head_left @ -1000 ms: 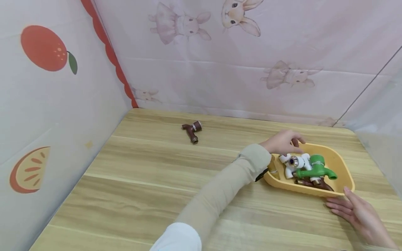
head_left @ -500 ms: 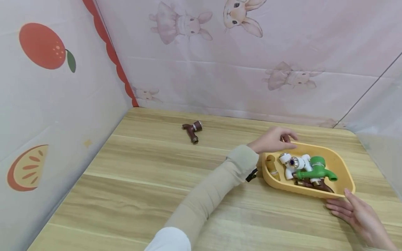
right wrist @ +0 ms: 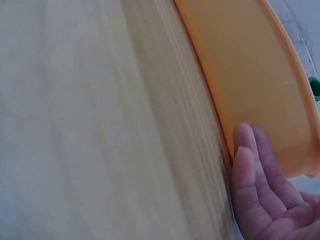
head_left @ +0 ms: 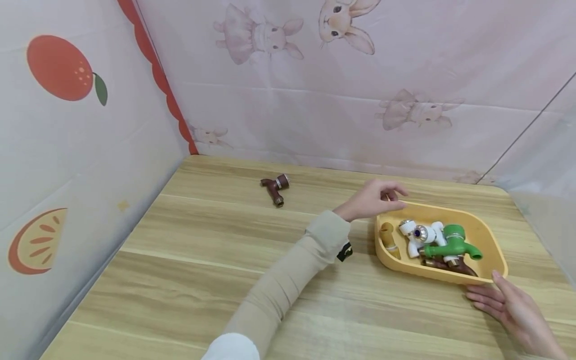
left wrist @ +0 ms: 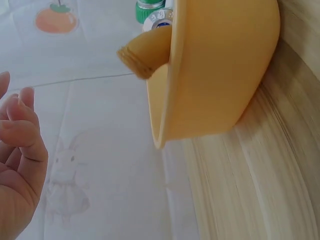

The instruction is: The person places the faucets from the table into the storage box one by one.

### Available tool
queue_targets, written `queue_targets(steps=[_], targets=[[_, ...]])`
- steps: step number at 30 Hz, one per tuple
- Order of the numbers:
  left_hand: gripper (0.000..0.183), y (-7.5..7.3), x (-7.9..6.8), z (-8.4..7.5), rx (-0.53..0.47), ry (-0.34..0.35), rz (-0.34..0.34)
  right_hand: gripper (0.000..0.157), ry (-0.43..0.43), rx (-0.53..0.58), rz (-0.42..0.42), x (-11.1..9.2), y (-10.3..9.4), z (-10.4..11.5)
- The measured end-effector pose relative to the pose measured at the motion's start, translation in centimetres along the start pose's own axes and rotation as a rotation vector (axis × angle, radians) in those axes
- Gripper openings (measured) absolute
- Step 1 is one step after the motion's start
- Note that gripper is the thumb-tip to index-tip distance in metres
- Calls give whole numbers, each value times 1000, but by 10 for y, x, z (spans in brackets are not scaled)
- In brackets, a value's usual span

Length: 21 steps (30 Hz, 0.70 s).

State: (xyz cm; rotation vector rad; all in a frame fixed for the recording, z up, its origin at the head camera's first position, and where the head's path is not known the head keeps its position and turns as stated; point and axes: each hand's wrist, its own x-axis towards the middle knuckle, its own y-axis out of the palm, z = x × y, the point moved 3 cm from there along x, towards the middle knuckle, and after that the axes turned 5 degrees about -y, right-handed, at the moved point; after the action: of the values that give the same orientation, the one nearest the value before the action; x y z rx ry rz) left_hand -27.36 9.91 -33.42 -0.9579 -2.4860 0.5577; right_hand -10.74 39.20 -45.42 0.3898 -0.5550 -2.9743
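Observation:
A yellow plastic tub [head_left: 441, 274] stands on the wooden table at the right. In it lie a green tap [head_left: 454, 245], white taps [head_left: 425, 235] with chrome trim, a brown tap [head_left: 463, 267] partly under the green one, and an ochre tap [head_left: 389, 240] at the left end. My left hand [head_left: 371, 199] hovers by the tub's back left corner, fingers loosely bent and holding nothing. Straight fingers of my right hand [right wrist: 265, 195] lie along the tub's outer wall, its thumb tip at the rim. Farther left, another brown tap [head_left: 275, 190] lies alone on the table.
The wooden table [head_left: 189, 280] meets a pink rabbit-print cloth [head_left: 306, 120] at the back and a white fruit-print cloth [head_left: 90, 160] on the left. A black strap [head_left: 345, 251] hangs below the left sleeve.
My left hand has moved left from over the tub to its back left corner, uncovering the ochre tap. The right hand and the tub stay nearly in place.

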Motion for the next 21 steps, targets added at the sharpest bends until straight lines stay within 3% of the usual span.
queue_targets(steps=[7,12,17,21], targets=[[24,-8,-13,5,-17,5,-42,23,0,7,7,-1,0,1],[24,-12,-23,12,-9,-51,-74,26,21,-49,-33,-1,1,1],[24,-19,-32,22,-72,-80,-113,30,56,-126,-94,0,2,2],[24,-25,-39,31,-120,-112,-134,27,45,-106,-78,-1,2,2]])
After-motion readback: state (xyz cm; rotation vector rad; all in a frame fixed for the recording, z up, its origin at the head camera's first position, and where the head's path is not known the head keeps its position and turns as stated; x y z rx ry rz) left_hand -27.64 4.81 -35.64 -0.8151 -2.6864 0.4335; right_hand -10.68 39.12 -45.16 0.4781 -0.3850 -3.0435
